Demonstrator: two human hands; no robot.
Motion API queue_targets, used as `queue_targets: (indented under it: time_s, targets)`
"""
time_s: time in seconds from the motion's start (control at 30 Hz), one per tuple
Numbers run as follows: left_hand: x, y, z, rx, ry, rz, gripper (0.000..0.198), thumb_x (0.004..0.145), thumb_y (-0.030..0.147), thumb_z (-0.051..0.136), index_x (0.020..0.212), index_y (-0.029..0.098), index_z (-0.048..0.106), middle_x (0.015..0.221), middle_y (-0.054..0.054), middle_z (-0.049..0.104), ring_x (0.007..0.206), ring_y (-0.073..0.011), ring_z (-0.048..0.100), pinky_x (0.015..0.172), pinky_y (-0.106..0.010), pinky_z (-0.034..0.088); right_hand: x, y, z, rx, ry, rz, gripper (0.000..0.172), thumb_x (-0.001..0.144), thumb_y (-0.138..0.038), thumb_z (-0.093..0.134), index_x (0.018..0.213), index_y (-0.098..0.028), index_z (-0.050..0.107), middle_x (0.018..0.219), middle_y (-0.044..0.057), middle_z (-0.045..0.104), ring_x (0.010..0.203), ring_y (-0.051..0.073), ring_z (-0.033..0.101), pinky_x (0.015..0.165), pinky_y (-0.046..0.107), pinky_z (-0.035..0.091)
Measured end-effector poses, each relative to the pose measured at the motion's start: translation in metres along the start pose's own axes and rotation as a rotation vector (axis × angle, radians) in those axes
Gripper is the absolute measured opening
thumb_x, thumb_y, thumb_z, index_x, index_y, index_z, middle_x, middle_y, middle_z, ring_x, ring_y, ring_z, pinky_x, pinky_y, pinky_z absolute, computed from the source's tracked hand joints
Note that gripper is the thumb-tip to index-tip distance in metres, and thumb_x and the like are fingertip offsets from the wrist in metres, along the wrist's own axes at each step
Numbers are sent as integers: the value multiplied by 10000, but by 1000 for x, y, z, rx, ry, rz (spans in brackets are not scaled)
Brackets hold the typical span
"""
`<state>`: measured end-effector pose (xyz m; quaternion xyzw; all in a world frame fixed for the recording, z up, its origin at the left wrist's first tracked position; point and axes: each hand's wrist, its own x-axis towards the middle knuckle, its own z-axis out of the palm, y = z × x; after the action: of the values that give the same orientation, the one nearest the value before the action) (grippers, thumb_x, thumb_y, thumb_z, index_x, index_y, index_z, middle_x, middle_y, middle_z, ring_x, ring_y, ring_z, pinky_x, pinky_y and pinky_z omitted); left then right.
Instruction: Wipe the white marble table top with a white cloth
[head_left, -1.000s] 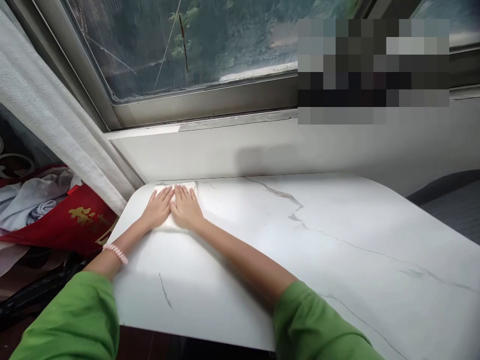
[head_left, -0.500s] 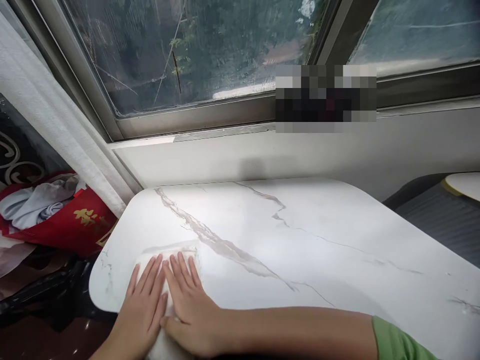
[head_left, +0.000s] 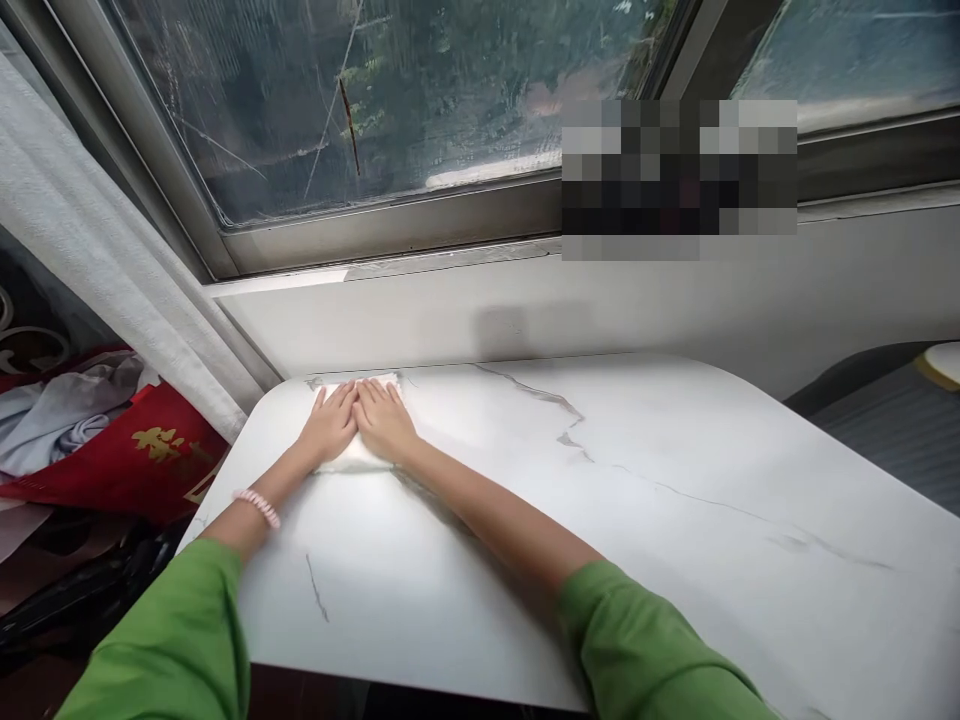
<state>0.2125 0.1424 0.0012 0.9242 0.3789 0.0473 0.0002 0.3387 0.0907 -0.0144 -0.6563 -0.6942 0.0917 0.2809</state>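
Observation:
Both my hands lie flat, side by side, on a folded white cloth [head_left: 352, 458] at the far left corner of a white marble-patterned table [head_left: 600, 520]. My left hand [head_left: 330, 425] has its fingers stretched out and pressed on the cloth's left half; a pink bead bracelet [head_left: 256, 506] circles that wrist. My right hand [head_left: 386, 422] rests beside it, fingers also straight, touching the left hand. Green sleeves cover both upper arms. Most of the cloth is hidden beneath my palms.
A window [head_left: 360, 110] with a metal frame runs along the wall behind the table. A pale curtain [head_left: 112, 260] hangs at the left. Below it lie a red bag with gold characters [head_left: 150, 450] and grey clothes [head_left: 67, 410]. A dark seat [head_left: 885, 420] stands at the right.
Half a second ago my hands and the cloth were at the table's near left edge; now they have slid forward to the far left corner, arms stretched out.

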Motion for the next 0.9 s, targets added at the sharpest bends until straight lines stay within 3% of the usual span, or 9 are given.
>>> queue_targets:
  time_s: [0.17, 0.27, 0.37, 0.53, 0.73, 0.9]
  targets:
    - [47, 2, 4, -37, 21, 0, 490, 985, 273, 250, 1441, 111, 334, 1533, -133, 317, 1419, -248, 268, 1191, -486, 108, 30, 31, -6, -61, 47, 26, 532, 974, -244, 222, 1442, -37, 364, 1505, 130, 390, 1410, 192, 277, 1170, 371, 114]
    - [50, 5, 7, -35, 25, -2, 485, 982, 259, 258, 1443, 125, 326, 1539, -132, 305, 1426, -239, 253, 1191, -486, 91, 28, 35, -9, -70, 39, 36, 537, 974, -257, 216, 1448, -48, 362, 1513, 106, 382, 1410, 189, 274, 1172, 357, 109]
    - [37, 13, 8, -18, 16, -2, 491, 977, 239, 256, 1448, 114, 319, 1543, -139, 293, 1431, -231, 241, 1191, -474, 82, 14, 29, -10, -94, 30, 49, 540, 972, -255, 220, 1455, -55, 354, 1522, 101, 366, 1418, 194, 259, 1174, 369, 98]
    - [-6, 38, 9, 20, 16, 61, 520, 961, 246, 261, 1459, 100, 306, 1545, -138, 287, 1441, -228, 218, 1188, -470, 77, -37, 14, -15, -117, -11, 58, 563, 972, -273, 210, 1475, -42, 314, 1543, 119, 315, 1438, 224, 214, 1182, 411, 79]
    - [-88, 88, 4, 6, 30, 126, 544, 950, 269, 278, 1458, 77, 303, 1541, -148, 290, 1448, -237, 193, 1184, -497, 82, -129, -6, -32, -59, -123, 22, 615, 978, -350, 176, 1499, -29, 236, 1574, 125, 214, 1463, 224, 111, 1195, 448, 41]
    - [-150, 127, -3, -27, 28, 172, 539, 982, 343, 272, 1460, 93, 295, 1553, -149, 252, 1457, -253, 146, 1183, -515, 84, -196, -7, -47, 157, -229, -20, 641, 979, -461, 222, 1538, -162, 127, 1593, 62, 148, 1466, 204, 34, 1195, 495, 36]
